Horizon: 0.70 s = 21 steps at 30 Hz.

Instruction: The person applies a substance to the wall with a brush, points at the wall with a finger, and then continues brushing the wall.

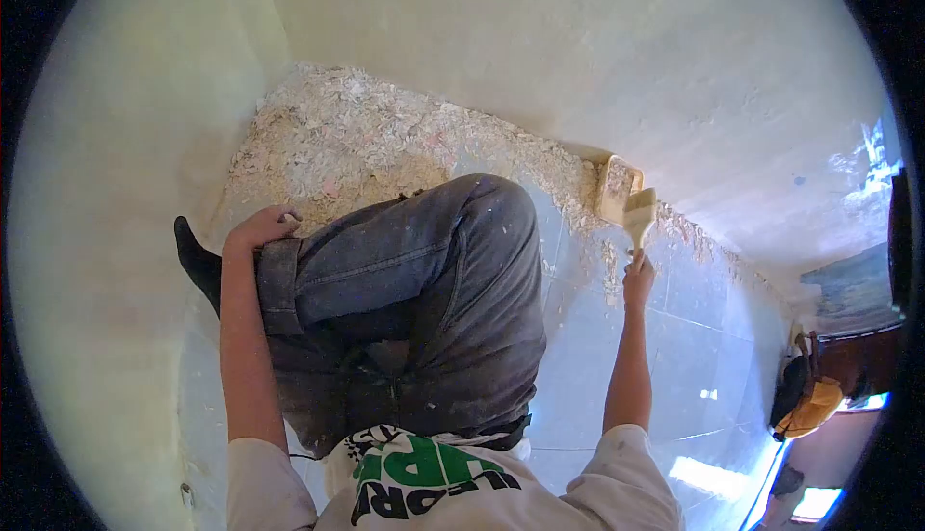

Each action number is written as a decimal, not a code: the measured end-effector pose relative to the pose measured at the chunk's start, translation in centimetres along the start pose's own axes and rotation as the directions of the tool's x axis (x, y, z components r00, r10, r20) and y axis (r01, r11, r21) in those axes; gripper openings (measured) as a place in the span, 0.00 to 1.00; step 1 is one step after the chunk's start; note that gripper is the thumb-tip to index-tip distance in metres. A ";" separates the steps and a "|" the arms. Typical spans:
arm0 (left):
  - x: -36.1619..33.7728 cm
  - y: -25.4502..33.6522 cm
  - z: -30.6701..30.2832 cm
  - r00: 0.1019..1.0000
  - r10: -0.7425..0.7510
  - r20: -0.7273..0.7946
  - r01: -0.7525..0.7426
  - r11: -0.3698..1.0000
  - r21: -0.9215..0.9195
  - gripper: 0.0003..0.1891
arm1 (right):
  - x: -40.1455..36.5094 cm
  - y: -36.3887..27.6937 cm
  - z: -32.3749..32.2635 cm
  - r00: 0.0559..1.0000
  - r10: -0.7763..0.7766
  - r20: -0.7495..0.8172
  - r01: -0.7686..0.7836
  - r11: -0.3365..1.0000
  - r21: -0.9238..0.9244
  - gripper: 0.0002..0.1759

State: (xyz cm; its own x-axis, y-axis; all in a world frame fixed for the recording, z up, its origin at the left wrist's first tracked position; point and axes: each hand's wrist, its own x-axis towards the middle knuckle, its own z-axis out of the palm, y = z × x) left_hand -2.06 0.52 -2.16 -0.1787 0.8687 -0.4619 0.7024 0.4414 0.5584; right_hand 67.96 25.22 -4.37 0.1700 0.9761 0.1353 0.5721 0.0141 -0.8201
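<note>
My right hand [638, 280] is closed round the handle of a wide, flat paintbrush [640, 211]. The brush head points away from me and overlaps the near edge of a shallow cream tray [611, 205], which lies against the foot of the wall. My left hand [262, 227] rests near the rolled cuff of my trouser leg [281, 285], fingers loosely apart and holding nothing. Beyond my bent knee, a thick heap of pale flakes and shavings [337, 131] fills the corner. It thins to a strip running along the wall past the tray.
Pale walls [540, 39] meet at the corner behind the heap. Light grey-blue floor tiles [578, 358] spread to my right, with scattered flakes on them. A yellow and black bag [807, 406] stands at the far right. My dark-socked foot [198, 261] is close to the left wall.
</note>
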 end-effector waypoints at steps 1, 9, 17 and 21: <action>0.1 0.1 0.0 1.000 0.009 -0.010 -0.009 1.000 0.020 0.18 | 0.0 0.5 0.2 1.000 -0.012 0.013 0.013 0.996 -0.087 0.26; 0.4 -0.4 0.1 0.999 0.032 0.013 -0.032 0.999 -0.017 0.18 | -0.6 1.0 0.6 0.999 0.042 0.031 -0.032 0.958 -0.287 0.24; 0.7 -0.4 0.2 1.000 0.001 -0.021 -0.001 1.000 -0.006 0.18 | -0.7 0.3 1.1 0.999 0.012 -0.041 -0.022 0.964 -0.266 0.22; 1.2 -1.5 1.1 0.998 0.019 -0.054 -0.017 0.999 0.034 0.21 | -0.4 2.6 1.9 0.993 -0.073 -0.093 0.062 0.992 -0.114 0.19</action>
State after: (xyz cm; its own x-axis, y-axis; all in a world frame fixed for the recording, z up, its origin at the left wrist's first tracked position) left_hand -2.58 0.63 -4.36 -0.2020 0.8878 -0.4134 0.7287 0.4183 0.5422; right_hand 67.86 25.23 -7.57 0.2017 0.9480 0.2461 0.6690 0.0502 -0.7415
